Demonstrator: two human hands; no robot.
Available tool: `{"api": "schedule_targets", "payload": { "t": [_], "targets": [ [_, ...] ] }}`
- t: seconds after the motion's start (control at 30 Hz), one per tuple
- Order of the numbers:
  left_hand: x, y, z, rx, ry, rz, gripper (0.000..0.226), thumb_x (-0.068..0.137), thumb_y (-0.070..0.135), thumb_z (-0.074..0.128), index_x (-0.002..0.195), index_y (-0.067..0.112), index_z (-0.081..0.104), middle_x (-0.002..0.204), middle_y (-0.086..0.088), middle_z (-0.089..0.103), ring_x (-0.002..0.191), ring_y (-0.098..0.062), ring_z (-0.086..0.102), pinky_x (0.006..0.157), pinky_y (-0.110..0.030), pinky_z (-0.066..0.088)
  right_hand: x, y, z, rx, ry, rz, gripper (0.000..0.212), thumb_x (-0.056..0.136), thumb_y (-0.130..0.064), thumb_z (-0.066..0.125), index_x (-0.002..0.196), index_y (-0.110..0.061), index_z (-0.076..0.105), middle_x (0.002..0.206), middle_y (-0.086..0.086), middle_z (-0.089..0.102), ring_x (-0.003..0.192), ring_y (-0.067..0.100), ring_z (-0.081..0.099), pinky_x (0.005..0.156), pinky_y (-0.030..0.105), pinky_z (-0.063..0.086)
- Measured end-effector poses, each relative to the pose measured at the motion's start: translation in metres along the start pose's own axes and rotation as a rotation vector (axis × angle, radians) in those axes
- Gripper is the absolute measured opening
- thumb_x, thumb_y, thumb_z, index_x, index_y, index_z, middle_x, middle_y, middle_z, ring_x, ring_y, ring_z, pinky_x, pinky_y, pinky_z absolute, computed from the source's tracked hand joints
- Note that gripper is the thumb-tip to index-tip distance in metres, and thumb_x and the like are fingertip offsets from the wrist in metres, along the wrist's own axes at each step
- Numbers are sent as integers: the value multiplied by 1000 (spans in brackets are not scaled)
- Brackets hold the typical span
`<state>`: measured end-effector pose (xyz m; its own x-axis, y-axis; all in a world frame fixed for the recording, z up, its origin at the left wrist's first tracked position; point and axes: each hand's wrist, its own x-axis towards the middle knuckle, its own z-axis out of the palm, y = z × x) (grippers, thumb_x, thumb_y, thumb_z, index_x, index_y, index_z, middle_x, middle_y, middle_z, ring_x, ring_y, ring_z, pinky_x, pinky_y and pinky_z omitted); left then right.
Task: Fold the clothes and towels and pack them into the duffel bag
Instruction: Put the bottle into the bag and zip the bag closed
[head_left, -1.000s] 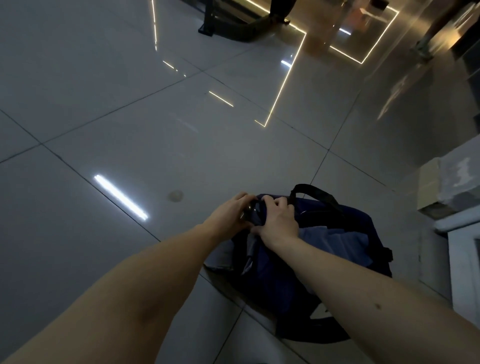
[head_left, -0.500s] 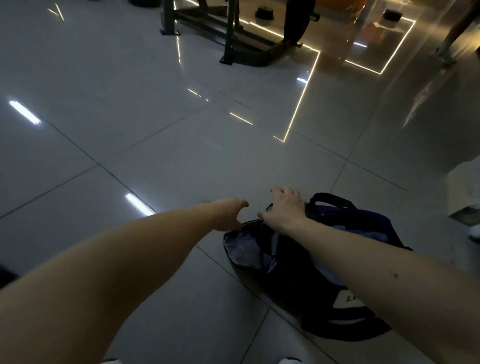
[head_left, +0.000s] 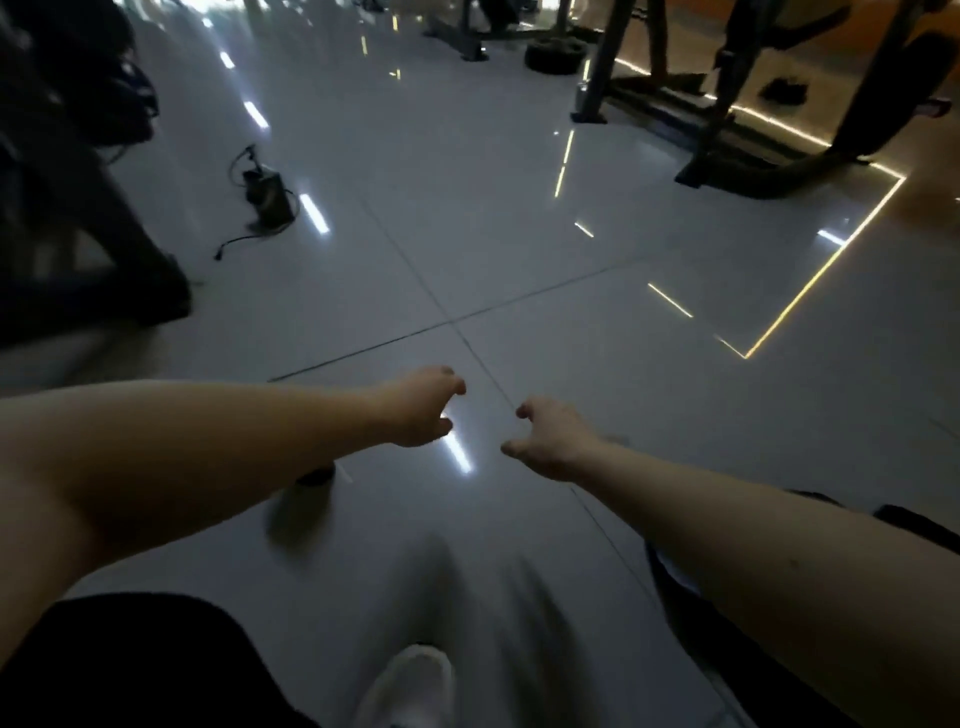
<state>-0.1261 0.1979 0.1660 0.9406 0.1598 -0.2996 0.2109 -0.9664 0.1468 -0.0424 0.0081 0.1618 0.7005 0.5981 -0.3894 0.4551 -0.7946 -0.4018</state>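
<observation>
Both hands are coming off the duffel bag (head_left: 675, 587), which they were working at a second ago, and are now reaching out in front over the bare tiled floor (head_left: 519, 249). The view is swinging up and leftward with them, so the bag is now lying behind and below the right hand (head_left: 550, 436), showing only as a dark shape under and just past the right forearm; whether its opening is closed is hidden. The left hand (head_left: 415, 405) is hanging with fingers loosely curled and gripping nothing, and the right hand is doing the same just beside it, a narrow gap separating the two. Nothing is lying on the floor directly beneath either hand, and no clothes or towels are showing anywhere in view. Well beyond the left hand a small dark device with a cable (head_left: 267, 195) is sitting on the tiles, and far past the right hand dark machine frames (head_left: 727, 130) are standing. My judgement is that the person is leaving the bag, either finishing or going for more items.
</observation>
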Motion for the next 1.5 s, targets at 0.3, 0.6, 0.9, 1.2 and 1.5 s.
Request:
{"api": "schedule_targets", "payload": {
  "t": [0.3,0.6,0.9,1.2,1.5],
  "targets": [
    [-48,-148,38,-123,32,-455,80,80,50,72,145,15,41,147,-8,43,133,-29,40,108,-45,40,47,-123,96,42,-164,-165,67,89,-37,72,146,-15,45,145,6,51,128,23,53,93,28,42],
    [-55,-204,91,-399,-45,-584,98,62,45,84,143,19,35,137,-7,46,121,-30,49,101,-46,47,93,-184,146,140,-236,-219,79,85,-28,76,151,-14,34,146,9,49,129,27,52,96,30,47],
    [-50,-186,95,-598,126,-614,97,59,44,91,133,13,38,125,-6,33,103,-25,52,95,-37,48,101,-184,155,501,-228,-181,69,69,-27,84,131,-25,54,119,-2,67,105,20,66,90,43,58],
    [2,-88,40,-673,55,-358,77,57,45,92,114,19,47,105,1,60,93,-16,61,77,-33,55,61,-92,57,608,-121,-39,84,44,-38,64,126,-25,56,114,1,67,100,29,68,87,51,58],
    [76,120,-6,-762,-79,-8,93,39,57,90,113,19,48,107,-8,63,86,-22,65,55,-29,52,-19,81,-69,592,76,187,52,82,9,58,128,-15,59,118,17,63,103,34,66,83,44,61]
  ]
}}
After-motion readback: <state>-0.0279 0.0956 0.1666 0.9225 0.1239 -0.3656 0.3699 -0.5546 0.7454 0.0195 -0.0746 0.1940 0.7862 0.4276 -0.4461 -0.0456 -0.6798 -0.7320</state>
